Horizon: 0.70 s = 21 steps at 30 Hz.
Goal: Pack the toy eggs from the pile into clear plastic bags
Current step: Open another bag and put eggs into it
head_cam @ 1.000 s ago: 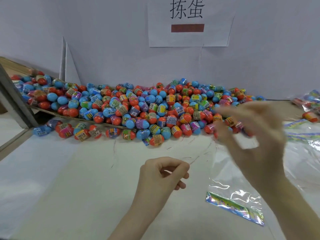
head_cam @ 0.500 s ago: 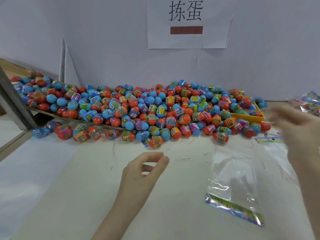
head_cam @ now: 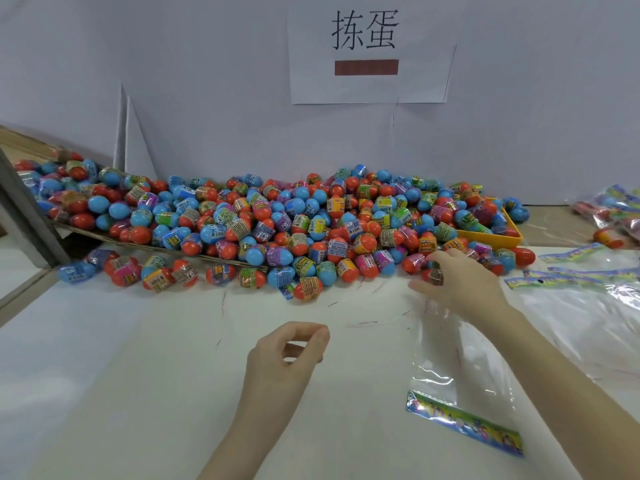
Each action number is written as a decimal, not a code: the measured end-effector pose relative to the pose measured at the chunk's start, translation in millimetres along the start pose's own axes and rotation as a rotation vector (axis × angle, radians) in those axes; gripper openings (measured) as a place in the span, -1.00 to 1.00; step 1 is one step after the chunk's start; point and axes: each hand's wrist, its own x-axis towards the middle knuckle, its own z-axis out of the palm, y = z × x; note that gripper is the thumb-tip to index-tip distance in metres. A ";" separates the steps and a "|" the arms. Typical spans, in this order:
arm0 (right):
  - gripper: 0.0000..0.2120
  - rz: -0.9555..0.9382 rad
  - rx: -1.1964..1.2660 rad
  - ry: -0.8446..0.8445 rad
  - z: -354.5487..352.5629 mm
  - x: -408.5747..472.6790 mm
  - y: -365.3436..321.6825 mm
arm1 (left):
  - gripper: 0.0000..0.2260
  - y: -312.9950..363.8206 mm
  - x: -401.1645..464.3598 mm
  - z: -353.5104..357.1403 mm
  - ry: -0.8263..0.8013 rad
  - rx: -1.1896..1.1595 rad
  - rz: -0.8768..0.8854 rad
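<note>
At the near edge of the pile of toy eggs (head_cam: 277, 230), our right hand (head_cam: 460, 282) curls its fingers round one egg (head_cam: 434, 274) at the pile's front, while our left hand (head_cam: 284, 355) hovers over the white table (head_cam: 121, 358) with thumb and forefinger bent toward each other and nothing visible between them. The clear plastic bag (head_cam: 446, 368) lies flat just under our right forearm, its printed header strip nearest us and its mouth apparently unopened. We judge the chief risk to be the loose eggs: pulling one from the heap's edge may set its neighbours rolling across the table. The bag is thin and slippery; if our left hand fails to open its mouth, the egg may skid off it. Our forearm may also drag the bag askew.
</note>
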 end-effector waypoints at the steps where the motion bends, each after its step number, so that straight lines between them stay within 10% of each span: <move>1: -0.57 0.000 -0.029 -0.016 5.5 4.5 -1.1 | -0.90 -0.7 -0.9 0.3 0.000 0.005 0.007; 14: -0.46 0.041 0.084 0.062 -13.2 -21.3 46.4 | -0.85 -19.5 -4.3 -1.2 0.014 0.044 0.027; 21: -0.55 -0.026 0.230 0.109 -46.3 -83.3 79.0 | -0.71 -5.8 -26.8 48.6 -0.391 0.697 0.670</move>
